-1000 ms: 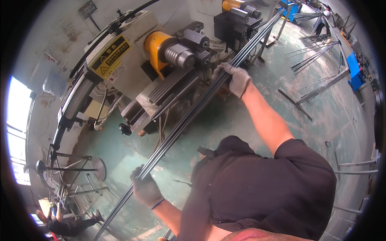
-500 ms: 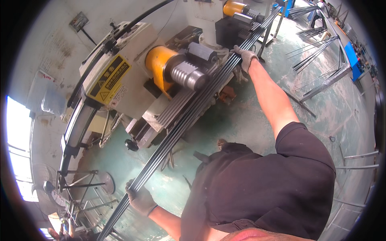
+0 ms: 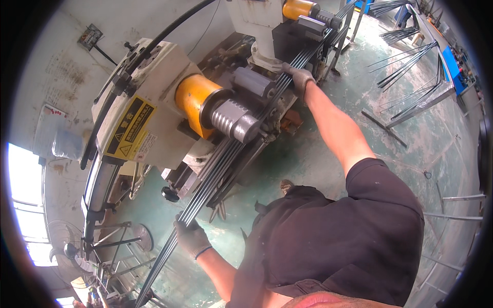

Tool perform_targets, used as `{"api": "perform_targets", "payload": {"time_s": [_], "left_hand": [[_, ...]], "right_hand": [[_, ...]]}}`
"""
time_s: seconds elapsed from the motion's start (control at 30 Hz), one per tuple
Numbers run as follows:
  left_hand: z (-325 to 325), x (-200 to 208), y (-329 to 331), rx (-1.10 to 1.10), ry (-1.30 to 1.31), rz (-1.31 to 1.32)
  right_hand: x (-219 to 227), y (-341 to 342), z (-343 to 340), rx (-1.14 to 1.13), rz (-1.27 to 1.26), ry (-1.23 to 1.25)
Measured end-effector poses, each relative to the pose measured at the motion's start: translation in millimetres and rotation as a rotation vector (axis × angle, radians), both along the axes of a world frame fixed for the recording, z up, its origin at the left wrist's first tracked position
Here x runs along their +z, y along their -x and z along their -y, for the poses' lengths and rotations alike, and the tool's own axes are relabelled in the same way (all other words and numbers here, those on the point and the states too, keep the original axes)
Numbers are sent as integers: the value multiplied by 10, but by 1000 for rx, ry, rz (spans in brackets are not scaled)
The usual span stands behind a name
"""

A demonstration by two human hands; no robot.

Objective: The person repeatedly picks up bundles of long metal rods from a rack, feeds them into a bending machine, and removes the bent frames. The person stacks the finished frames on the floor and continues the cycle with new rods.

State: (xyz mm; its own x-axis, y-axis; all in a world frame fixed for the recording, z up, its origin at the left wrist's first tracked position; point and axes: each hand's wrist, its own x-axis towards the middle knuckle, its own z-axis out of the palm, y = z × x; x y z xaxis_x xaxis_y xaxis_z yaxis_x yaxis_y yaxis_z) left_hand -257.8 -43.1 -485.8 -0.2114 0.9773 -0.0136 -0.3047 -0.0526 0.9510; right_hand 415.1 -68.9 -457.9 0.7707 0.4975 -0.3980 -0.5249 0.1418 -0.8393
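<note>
A bundle of long, thin metal rods or tubes (image 3: 202,191) runs diagonally from lower left to upper right, passing beneath the yellow-collared ribbed roller head (image 3: 231,117) of a machine. My left hand (image 3: 191,237), in a grey work glove, is closed round the bundle near its lower left part. Farther along, my gloved right hand (image 3: 299,81) grips the same rods between the two machine heads. Some fingertips of both hands are hidden by the rods.
The cream machine body (image 3: 154,97) bears a yellow warning label. A second yellow roller head (image 3: 303,10) stands at the far end. A rack (image 3: 423,105) at right carries more rods. At lower left are a fan (image 3: 69,251) and a metal frame with a round plate (image 3: 143,237).
Both hands have carried the bundle left and inward toward the machine. The rods now lie under the near roller head, where before they lay in front of it.
</note>
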Motion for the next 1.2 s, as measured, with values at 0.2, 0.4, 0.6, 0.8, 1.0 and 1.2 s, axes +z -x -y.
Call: {"api": "perform_targets", "payload": {"time_s": [0.2,0.4,0.6,0.8,1.0,1.2], "left_hand": [[-25,435,-517,-55,313,572],[-475,-381,472,-129,-243,-517],[-329,-149,536,-9,-44,-236],[-353,-372,508,11,-243,-900],[-299,-335,-38,-33,-217,-814],[-271,-123,-644,-157,-115,-367]], "right_hand": [[696,301,79,-23,-56,196],[952,80,114,-157,-44,315],[715,-236,191,-135,19,261],[528,-200,99,-90,28,162],[80,503,-77,-26,24,22],[260,69,117,-8,-29,-80]]}}
